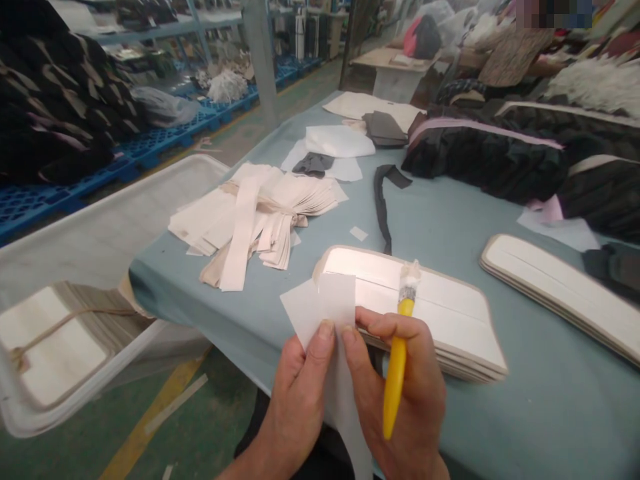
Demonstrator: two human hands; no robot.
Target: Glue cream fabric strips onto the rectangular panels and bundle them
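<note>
Two bare hands pinch a thin white strip of sheet material, with a yellow-handled brush in the right

Head view: The left hand (300,390) and the right hand (413,393) meet near the front edge of a table covered in smooth blue-green material (450,207). Between them is the thin white strip of sheet material (338,293), its upper part spreading into two overlapping pieces and its lower length hanging down between the wrists; whether it is one folded strip or two, I cannot tell. The left thumb presses on it with the fingers curled behind; the right thumb and forefinger are closed at its right edge.

The right hand also grips the yellow-handled brush (396,380), its whitened bristles pointing away. They show over a stack of white-topped panels with rounded corners and beige rims (450,310); whether they touch it is unclear.

A second, longer-looking stack of white-faced panels (560,273) lies to the right. Beyond the hands, to the left, is a fanned pile of cream strips (241,233); a narrow black fabric strip (381,207) lies between that pile and a row of gathered black fabric (475,157). A white plastic tub (165,183) stands left of the table, holding a tied bundle of panels (55,347).
</note>
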